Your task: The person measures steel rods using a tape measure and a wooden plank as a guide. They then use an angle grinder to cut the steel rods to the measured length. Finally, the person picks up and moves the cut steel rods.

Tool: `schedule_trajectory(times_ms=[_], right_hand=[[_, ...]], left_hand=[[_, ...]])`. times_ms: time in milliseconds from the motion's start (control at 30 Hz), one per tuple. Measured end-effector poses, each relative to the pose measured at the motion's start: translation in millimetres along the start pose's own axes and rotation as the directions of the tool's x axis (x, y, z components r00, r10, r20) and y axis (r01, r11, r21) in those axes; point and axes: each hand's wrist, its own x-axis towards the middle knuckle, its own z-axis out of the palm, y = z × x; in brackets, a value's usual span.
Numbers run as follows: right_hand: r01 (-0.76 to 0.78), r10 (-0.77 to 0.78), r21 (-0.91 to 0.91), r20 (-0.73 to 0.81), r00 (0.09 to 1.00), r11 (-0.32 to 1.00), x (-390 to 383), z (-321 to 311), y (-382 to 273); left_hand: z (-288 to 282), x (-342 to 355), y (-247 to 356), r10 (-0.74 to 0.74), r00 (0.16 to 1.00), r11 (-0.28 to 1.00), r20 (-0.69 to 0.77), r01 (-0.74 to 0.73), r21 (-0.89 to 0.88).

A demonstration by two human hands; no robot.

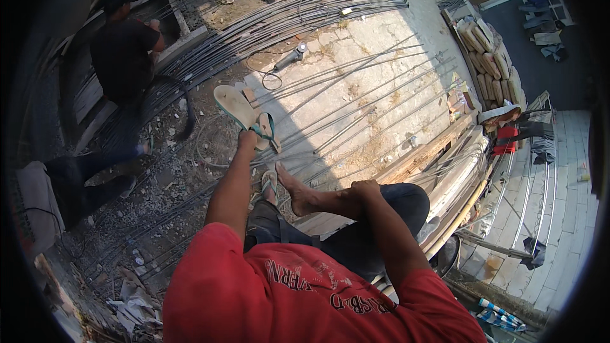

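My left hand (246, 138) is stretched forward over the rubble and closed on a flip-flop (234, 103) with a pale sole and green edge. Beside my fingers shows a green strap (265, 128) over another pale piece; whether it belongs to the same flip-flop, I cannot tell. My right hand (365, 189) is wrapped round the shin of my bent leg, below the knee. That leg's foot (291, 192) is bare, while my other foot wears a matching flip-flop (269, 181).
Steel bars (305, 13) lie bundled ahead, with several single rods on sunlit concrete. An angle grinder (291, 56) with its cord lies between them. A person in dark clothes (124, 51) crouches at far left. Timber planks (438, 152) and stacked sacks (492, 67) stand at right.
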Motion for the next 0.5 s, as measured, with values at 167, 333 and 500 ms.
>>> schedule_trajectory(times_ms=[167, 333, 500], right_hand=[[0.074, -0.076, -0.075, -0.028, 0.997, 0.994, 28.2, -4.3, 0.8], [0.556, 0.008, 0.822, -0.561, 0.828, 0.122, -2.2, -92.5, -113.7], [0.743, -0.083, 0.537, -0.786, 0.613, 0.399, -50.5, -169.4, -163.1]], left_hand=[[-2.6, -63.0, 87.0, -0.049, 0.863, 0.994, 0.502, -0.010, 0.113], [-26.6, -162.1, 76.7, 0.017, 0.784, 0.999, 0.620, -0.037, 0.019], [-18.6, -233.7, 54.6, 0.108, 0.739, 0.992, 0.665, -0.123, -0.025]])
